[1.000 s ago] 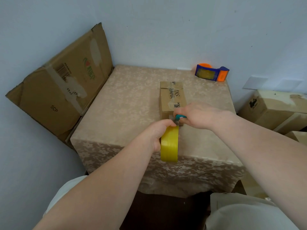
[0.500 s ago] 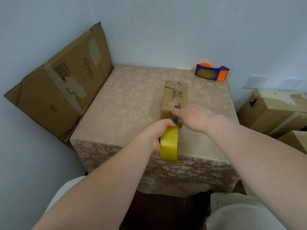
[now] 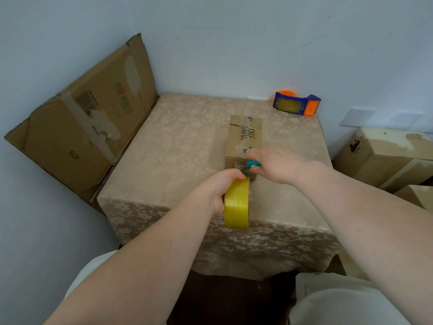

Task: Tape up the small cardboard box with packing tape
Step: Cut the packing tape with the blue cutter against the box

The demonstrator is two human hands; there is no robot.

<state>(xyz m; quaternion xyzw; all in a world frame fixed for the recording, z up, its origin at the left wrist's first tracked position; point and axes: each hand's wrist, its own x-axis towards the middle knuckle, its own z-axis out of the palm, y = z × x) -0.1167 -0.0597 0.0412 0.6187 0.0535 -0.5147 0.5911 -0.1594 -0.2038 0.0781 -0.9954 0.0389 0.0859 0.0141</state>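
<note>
A small brown cardboard box (image 3: 244,137) with printed letters and old tape strips lies lengthwise on the table (image 3: 178,146). My left hand (image 3: 218,188) grips a yellow roll of packing tape (image 3: 236,204), held upright just in front of the box's near end. My right hand (image 3: 274,164) is closed around a teal-handled tool (image 3: 253,163), pressed against the near end of the box, right above the roll. The tool's working end is hidden between hand, roll and box.
A blue and orange tape dispenser (image 3: 296,105) sits at the table's far right corner. A flattened large carton (image 3: 82,127) leans against the wall on the left. Stacked cartons (image 3: 384,153) stand low on the right. A beige patterned cloth covers the table.
The box's far end swung slightly to the right and back. My right hand shifted a little left, then right again, over the near end. The tape roll stayed in place.
</note>
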